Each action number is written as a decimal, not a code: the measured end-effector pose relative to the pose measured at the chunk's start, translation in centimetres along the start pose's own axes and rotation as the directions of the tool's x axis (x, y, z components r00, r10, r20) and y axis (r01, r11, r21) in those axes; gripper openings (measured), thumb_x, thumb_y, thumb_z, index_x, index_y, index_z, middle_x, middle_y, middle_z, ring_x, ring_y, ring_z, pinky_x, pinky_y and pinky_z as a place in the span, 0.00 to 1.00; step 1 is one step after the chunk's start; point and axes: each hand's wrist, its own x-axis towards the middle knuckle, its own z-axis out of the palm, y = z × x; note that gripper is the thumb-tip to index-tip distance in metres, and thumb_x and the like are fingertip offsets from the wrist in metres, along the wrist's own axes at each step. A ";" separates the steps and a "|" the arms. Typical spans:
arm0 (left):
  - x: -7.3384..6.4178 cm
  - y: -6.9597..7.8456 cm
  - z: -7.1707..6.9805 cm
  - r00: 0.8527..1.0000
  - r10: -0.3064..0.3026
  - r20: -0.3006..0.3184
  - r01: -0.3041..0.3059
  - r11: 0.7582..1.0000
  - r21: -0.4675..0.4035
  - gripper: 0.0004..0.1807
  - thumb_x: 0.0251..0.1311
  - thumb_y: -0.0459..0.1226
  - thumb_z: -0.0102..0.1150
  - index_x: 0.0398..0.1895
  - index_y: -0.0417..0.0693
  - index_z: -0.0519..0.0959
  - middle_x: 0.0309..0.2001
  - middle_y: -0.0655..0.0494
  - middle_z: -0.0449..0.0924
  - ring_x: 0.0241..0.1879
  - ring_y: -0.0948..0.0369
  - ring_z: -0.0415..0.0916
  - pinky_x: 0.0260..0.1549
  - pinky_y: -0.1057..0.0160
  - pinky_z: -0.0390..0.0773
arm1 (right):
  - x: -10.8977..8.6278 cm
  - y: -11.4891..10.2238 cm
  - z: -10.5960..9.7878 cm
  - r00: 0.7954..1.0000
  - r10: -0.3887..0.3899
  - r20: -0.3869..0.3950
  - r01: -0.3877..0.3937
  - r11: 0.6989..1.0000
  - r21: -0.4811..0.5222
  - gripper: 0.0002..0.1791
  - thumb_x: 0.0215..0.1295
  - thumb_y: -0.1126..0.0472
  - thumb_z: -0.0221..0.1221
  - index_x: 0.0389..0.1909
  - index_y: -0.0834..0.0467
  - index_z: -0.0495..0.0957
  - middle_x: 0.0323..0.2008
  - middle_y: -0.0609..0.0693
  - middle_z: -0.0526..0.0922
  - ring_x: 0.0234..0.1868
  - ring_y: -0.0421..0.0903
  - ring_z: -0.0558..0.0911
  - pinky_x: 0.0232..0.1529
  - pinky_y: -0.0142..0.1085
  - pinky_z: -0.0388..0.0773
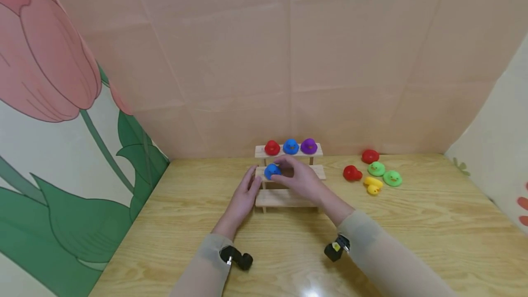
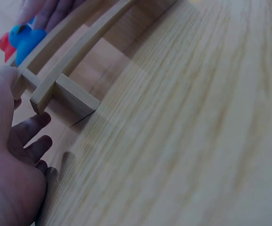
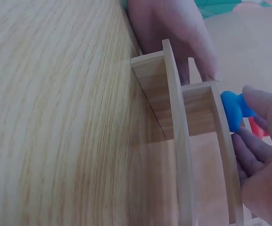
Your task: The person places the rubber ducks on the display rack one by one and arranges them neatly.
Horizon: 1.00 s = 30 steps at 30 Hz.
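Note:
A small wooden three-step stand (image 1: pixel 284 198) is on the table. On its middle step, toward the left end, sits a blue rubber duck (image 1: pixel 272 171). My right hand (image 1: pixel 303 178) pinches this duck between thumb and fingers, also seen in the right wrist view with the blue duck (image 3: pixel 233 110) at the step's edge. My left hand (image 1: pixel 244 195) is at the stand's left end, its thumb (image 2: pixel 6 77) by the middle step and its other fingers loosely spread. Along the top step stand a red duck (image 1: pixel 272 147), another blue duck (image 1: pixel 290 146) and a purple duck (image 1: pixel 309 146).
Right of the stand lie two red ducks (image 1: pixel 352 173), two green ducks (image 1: pixel 392 178) and yellow ducks (image 1: pixel 373 185) in a loose group. A pinkish covering (image 1: pixel 231 81) rises behind the table (image 1: pixel 198 191). A tulip-patterned panel (image 1: pixel 49 58) borders the left side.

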 end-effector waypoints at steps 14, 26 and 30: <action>-0.1 0.0 -0.2 1.000 0.000 -0.003 0.000 1.000 -0.020 0.38 0.83 0.66 0.46 0.90 0.72 0.57 0.86 0.48 0.59 0.85 0.47 0.55 0.82 0.40 0.57 | -3.0 0.7 -2.3 0.991 0.076 -0.112 -0.071 0.996 0.048 0.27 0.76 0.52 0.73 0.71 0.53 0.80 0.68 0.55 0.84 0.70 0.57 0.80 0.73 0.57 0.76; -0.4 0.0 -0.5 1.000 -0.006 -0.006 0.005 1.000 -0.009 0.39 0.83 0.67 0.46 0.90 0.72 0.56 0.87 0.49 0.58 0.85 0.47 0.55 0.82 0.41 0.57 | -5.2 2.2 -5.3 0.979 0.072 -0.192 -0.062 0.996 0.057 0.28 0.78 0.48 0.71 0.71 0.56 0.78 0.67 0.57 0.83 0.68 0.58 0.80 0.73 0.59 0.76; -0.5 0.2 -0.5 1.000 -0.007 -0.003 0.007 1.000 -0.010 0.39 0.83 0.67 0.46 0.90 0.72 0.56 0.87 0.48 0.58 0.85 0.47 0.55 0.82 0.41 0.58 | -5.7 3.1 -6.3 0.971 0.062 -0.229 -0.050 0.997 0.056 0.28 0.78 0.48 0.70 0.70 0.59 0.78 0.66 0.58 0.83 0.67 0.59 0.81 0.74 0.62 0.72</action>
